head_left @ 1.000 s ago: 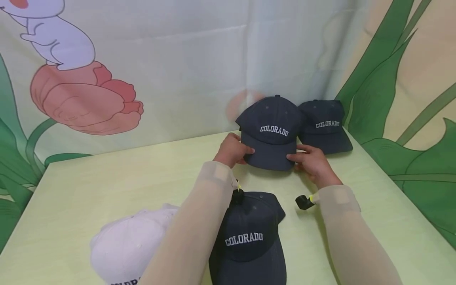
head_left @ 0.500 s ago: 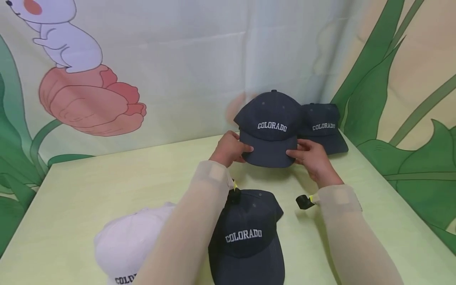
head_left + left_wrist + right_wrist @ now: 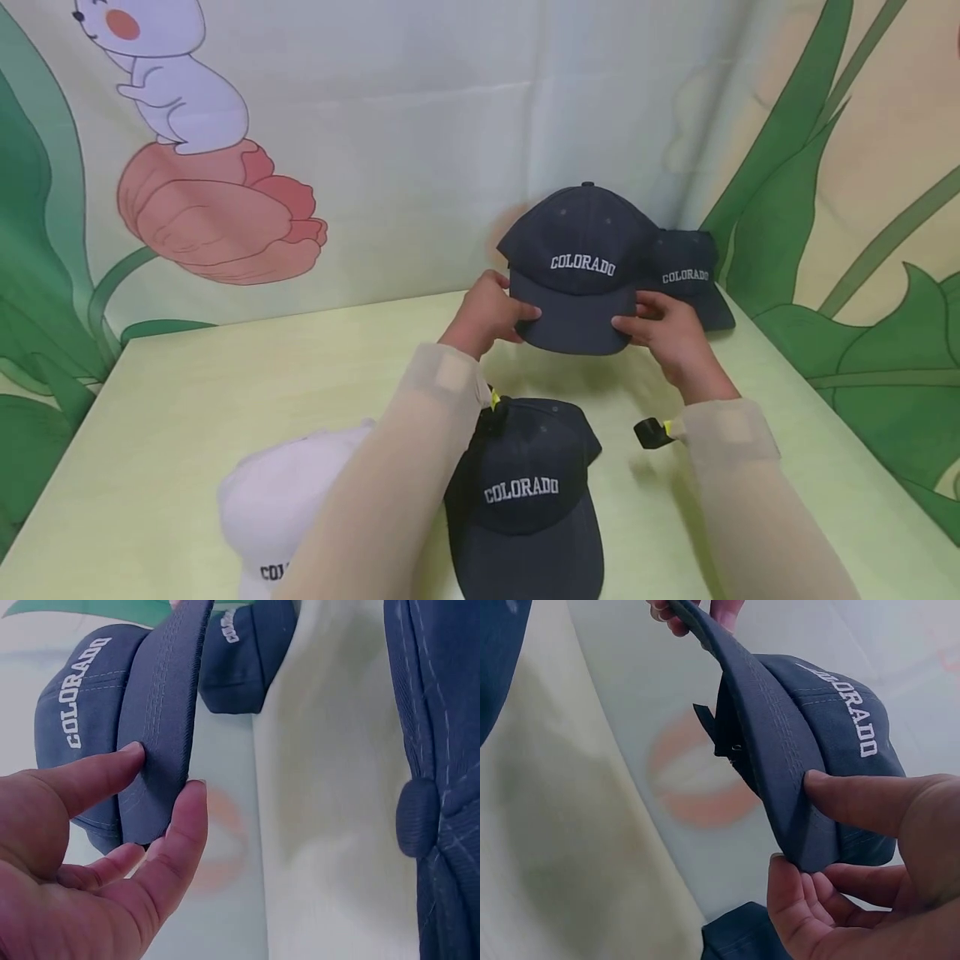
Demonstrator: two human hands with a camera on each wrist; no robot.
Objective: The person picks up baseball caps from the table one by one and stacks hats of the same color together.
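A navy baseball cap (image 3: pixel 581 242) with white COLORADO lettering is held up over the back of the table, front facing me. My left hand (image 3: pixel 487 312) pinches one side of its brim, thumb on top and fingers beneath, as the left wrist view shows. On the opposite side my right hand (image 3: pixel 671 337) pinches the brim (image 3: pixel 772 742) the same way. A strap end pokes out behind the crown in the right wrist view. Just behind and to the right sits another navy cap (image 3: pixel 686 275), partly covered by the held one. A third navy cap (image 3: pixel 521 500) lies nearer, beneath my left forearm.
A white cap (image 3: pixel 277 492) with dark lettering lies at the front left, partly hidden by my left sleeve (image 3: pixel 390 467). The pale table (image 3: pixel 187 400) ends at a printed cloth backdrop (image 3: pixel 405 167) at the back. Small black wrist cameras (image 3: pixel 652 433) hang under the cuffs.
The held cap has risen slightly and covers more of the cap behind it. Both hands keep their hold on the brim. The whole head view has shifted a little.
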